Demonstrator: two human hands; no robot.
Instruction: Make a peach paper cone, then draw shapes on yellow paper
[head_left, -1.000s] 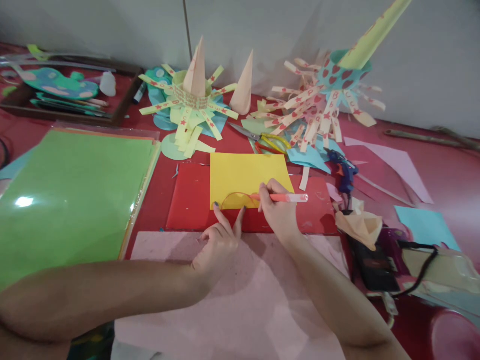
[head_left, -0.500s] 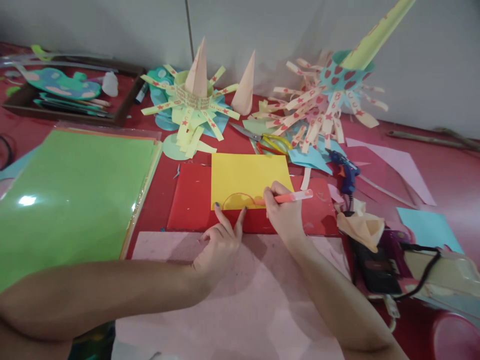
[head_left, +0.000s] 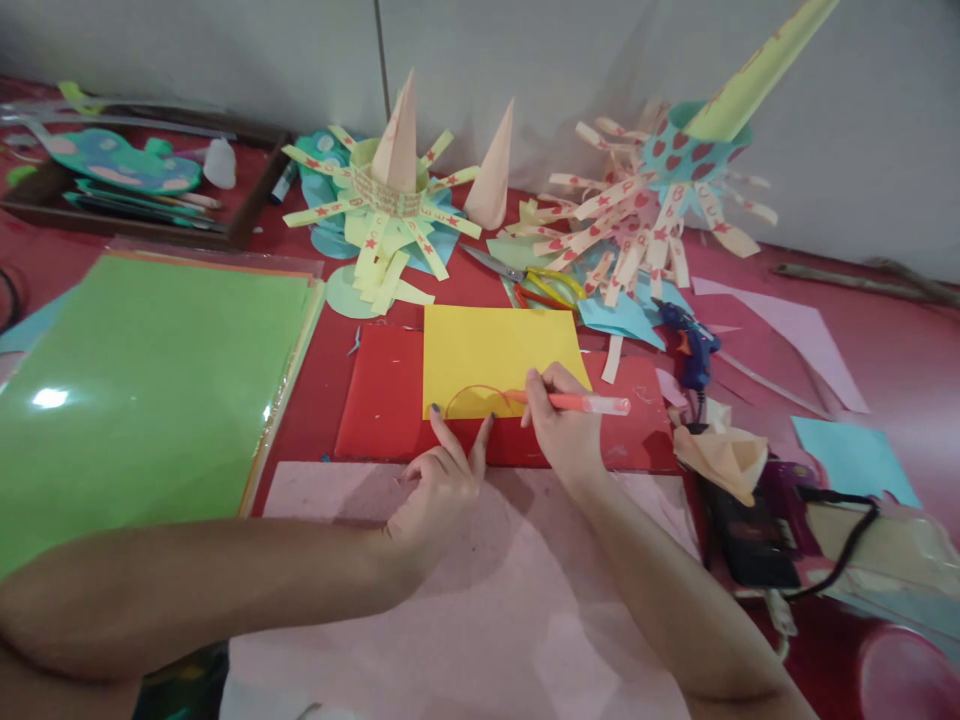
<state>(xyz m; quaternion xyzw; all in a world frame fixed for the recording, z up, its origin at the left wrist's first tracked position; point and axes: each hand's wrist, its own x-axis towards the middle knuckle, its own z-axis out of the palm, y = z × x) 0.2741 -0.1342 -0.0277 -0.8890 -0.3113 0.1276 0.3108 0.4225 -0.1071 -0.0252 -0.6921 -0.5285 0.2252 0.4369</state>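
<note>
A yellow sheet of paper lies on a flat red board in the middle of the head view. Two spread fingers of my left hand press on its near edge. Between and above those fingertips runs a thin red curved line, like a half circle. My right hand grips a red-orange marker, its tip on the paper near the right end of the curve. Under my wrists is a pale pink sheet.
Green sheets in a clear sleeve lie at left, below a tray of supplies. Behind the paper are scissors and fringed paper crafts. A glue gun and a black phone-like device are at right.
My right hand and the marker have shifted slightly, the marker now lying flatter with its tip a little further left. My left hand keeps its place on the paper.
</note>
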